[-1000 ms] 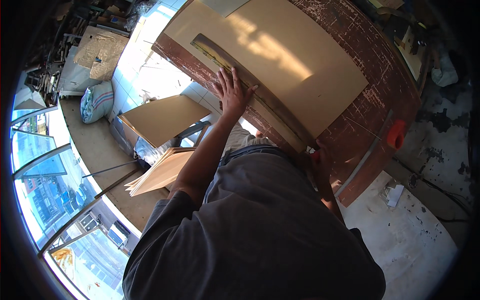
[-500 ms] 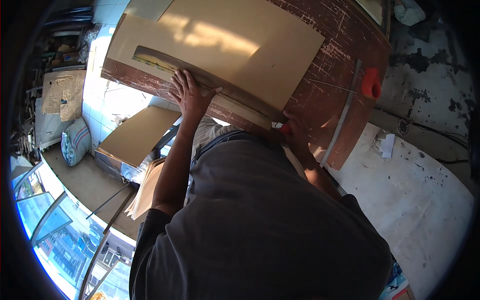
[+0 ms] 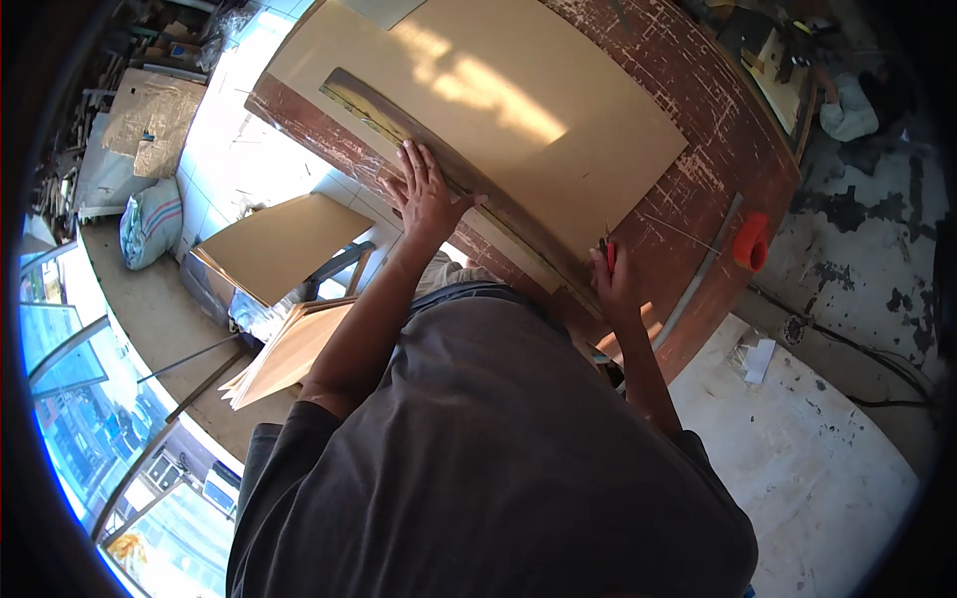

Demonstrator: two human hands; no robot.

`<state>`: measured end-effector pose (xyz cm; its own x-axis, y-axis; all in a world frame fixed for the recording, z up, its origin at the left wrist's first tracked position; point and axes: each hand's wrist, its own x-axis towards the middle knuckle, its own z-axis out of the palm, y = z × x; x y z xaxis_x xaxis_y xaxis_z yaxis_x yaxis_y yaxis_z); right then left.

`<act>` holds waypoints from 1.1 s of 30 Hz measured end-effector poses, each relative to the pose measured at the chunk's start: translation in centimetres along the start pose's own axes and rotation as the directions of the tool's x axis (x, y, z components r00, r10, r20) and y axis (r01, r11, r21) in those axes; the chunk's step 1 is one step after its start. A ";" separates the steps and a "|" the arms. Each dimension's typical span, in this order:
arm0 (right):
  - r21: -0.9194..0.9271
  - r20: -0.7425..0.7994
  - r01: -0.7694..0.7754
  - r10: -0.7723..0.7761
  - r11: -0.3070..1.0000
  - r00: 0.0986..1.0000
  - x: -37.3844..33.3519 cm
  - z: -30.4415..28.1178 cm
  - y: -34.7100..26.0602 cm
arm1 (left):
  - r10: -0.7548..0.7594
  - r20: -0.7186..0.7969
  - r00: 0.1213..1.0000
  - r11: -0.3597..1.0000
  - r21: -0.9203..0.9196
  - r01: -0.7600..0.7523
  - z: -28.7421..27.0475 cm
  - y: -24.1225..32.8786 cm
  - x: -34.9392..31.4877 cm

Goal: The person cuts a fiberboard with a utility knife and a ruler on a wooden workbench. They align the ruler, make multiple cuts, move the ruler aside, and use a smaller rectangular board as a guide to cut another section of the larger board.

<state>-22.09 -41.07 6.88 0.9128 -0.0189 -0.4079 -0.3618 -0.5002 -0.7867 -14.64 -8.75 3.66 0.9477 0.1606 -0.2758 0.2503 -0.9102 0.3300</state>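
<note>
A brown sheet of board (image 3: 558, 169) lies on the worn red-brown table (image 3: 698, 130). Along its near edge runs a long, dark straightedge (image 3: 498, 209), slanting from upper left to lower right. My left hand (image 3: 429, 204) presses on this bar from above, fingers stretched and thumb spread. By the bar's right end, close to the sheet's near corner, my right hand (image 3: 620, 289) is closed around a red and black utility knife (image 3: 610, 255). The knife points away from me; its blade is too small to make out.
A red tape-like ring (image 3: 751, 242) and a grey metal strip (image 3: 698, 269) lie on the table's right side. More brown sheets (image 3: 284, 244) are stacked at the left, beside a tied sack (image 3: 152, 224). Part of another person (image 3: 847, 108) shows at upper right.
My right hand has come forward from near my waist, lifting the knife into clearer sight at the bar's right end. My left hand stays on the straightedge. The whole view has shifted a little.
</note>
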 end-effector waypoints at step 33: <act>-0.574 0.472 0.501 -0.238 0.648 0.849 17.7 19.0 -15.9 | -0.051 -0.063 0.997 0.998 -0.046 0.048 1.8 -0.1 0.9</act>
<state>-3.78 -16.99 3.41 0.7719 0.5116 -0.3774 0.3312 -0.8303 -0.4481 -14.17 -9.16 1.76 0.9444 0.2303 -0.2348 0.3042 -0.8830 0.3575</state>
